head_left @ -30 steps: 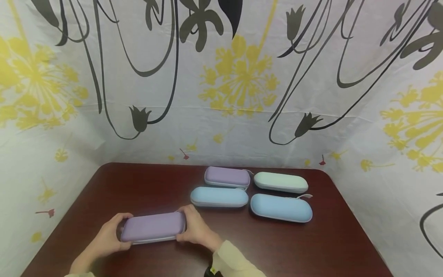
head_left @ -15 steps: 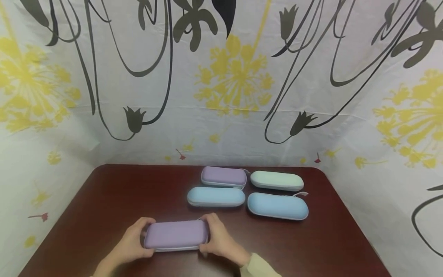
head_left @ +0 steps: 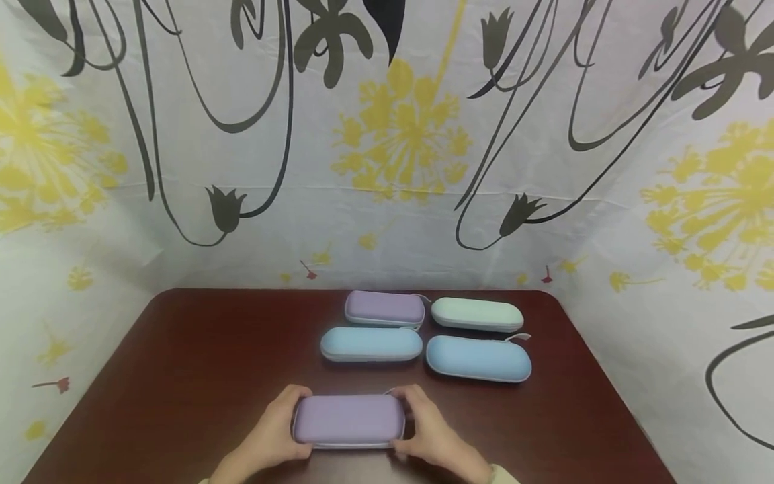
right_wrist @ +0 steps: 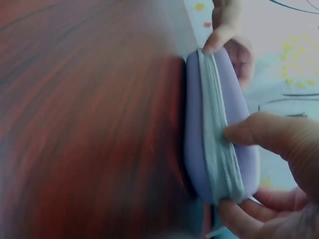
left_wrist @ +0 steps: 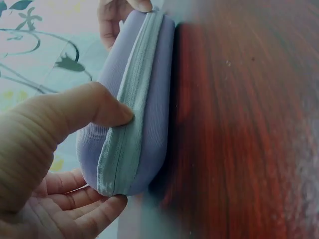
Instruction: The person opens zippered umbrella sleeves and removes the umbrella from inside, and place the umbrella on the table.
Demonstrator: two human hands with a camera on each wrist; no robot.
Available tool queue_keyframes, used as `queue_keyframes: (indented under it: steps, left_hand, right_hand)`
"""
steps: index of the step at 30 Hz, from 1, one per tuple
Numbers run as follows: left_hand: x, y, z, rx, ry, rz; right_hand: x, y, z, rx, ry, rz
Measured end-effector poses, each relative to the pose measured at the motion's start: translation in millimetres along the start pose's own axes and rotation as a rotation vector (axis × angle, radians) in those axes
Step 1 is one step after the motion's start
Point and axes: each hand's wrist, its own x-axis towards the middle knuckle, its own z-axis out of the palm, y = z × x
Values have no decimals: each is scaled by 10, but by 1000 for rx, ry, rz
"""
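A purple zippered glasses case [head_left: 349, 421] lies level near the table's front edge in the head view. My left hand [head_left: 275, 430] grips its left end, thumb at the front and fingers around the back corner. My right hand [head_left: 431, 430] holds the right end in the same way. In the left wrist view the left thumb [left_wrist: 107, 107] presses on the pale zipper band [left_wrist: 132, 114] along the side. The right wrist view shows the right thumb [right_wrist: 249, 132] against the band, with fingers curled under the end. A thin strap shows behind the case's right back corner.
Behind the held case sit a light blue case [head_left: 371, 344] and a blue case [head_left: 478, 359] with a strap. Further back are another purple case [head_left: 384, 308] and a mint green case [head_left: 477, 314]. Patterned cloth [head_left: 387, 222] surrounds the dark red table [head_left: 230, 336].
Both hands have carried the purple glasses case rightward and toward the front edge, and it has turned from slightly slanted to straight. The other cases keep their arrangement; the head view has shifted slightly.
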Motion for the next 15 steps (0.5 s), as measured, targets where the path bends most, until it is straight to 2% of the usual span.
queue_keyframes:
  steps: [4,5,7,11,15]
  left_hand:
    - [14,63,-10,59,-25,21]
    - [17,74,-15,69,-32,29]
    - [24,88,-25,82,-41,50]
    - [45,104,-30,112,-47,99]
    - [57,112,-26,127,-50,109]
  right_hand:
    - [-7,98,-145,107,-53,-35]
    - [1,122,-176,104,-53,-41]
    - [29,163,-223,62,-46,-56]
    - [114,235,-251,-103,-24,-86]
    - [203,295,-236,-144,-48,-87]
